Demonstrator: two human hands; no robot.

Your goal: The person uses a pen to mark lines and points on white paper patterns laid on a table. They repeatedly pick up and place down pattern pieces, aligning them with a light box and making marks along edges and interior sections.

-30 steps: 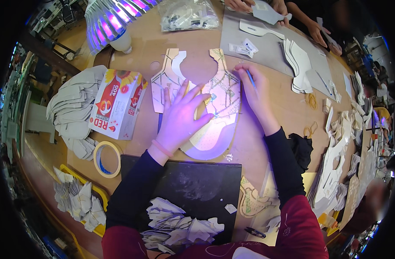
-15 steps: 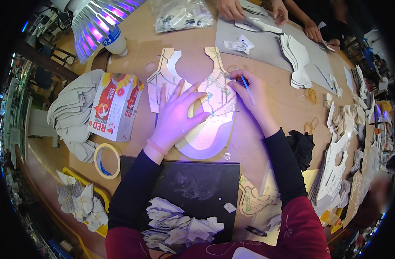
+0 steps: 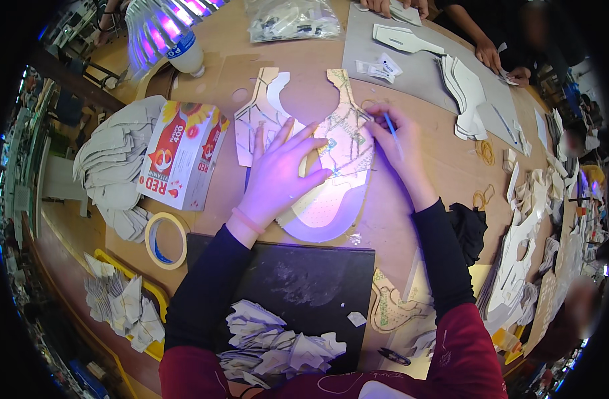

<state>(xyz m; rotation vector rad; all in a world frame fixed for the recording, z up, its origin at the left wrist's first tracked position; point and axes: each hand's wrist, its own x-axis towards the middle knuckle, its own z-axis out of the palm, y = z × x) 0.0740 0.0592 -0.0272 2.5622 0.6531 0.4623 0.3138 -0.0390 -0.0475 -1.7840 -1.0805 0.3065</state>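
My left hand [image 3: 288, 163] lies with fingers spread over a patterned template [image 3: 347, 143] with dark lines and green print, pressing it down. The template has two upright arms with a rounded gap between them. Beneath it is a pale shoe-upper piece [image 3: 321, 226], its perforated, rounded end showing below and a white edge beside the left arm. My right hand [image 3: 401, 143] is at the template's right edge, pinching a slim pen [image 3: 392, 126] with a white and blue barrel. The fingers hide the pen's tip. Bright purplish light falls on both hands.
A lamp [image 3: 161, 30] hangs at upper left. A red-white box [image 3: 178, 156], stacked pale pieces [image 3: 115, 166] and a tape roll [image 3: 166, 241] stand left. A black board [image 3: 304, 279] with cut pieces [image 3: 278, 346] is nearest me. Across the table, another person's hands [image 3: 494, 56] work.
The whole view has shifted slightly, so the table things sit a little differently. My left hand still presses the template, and the right still pinches the pen at its edge, the pen slightly more upright.
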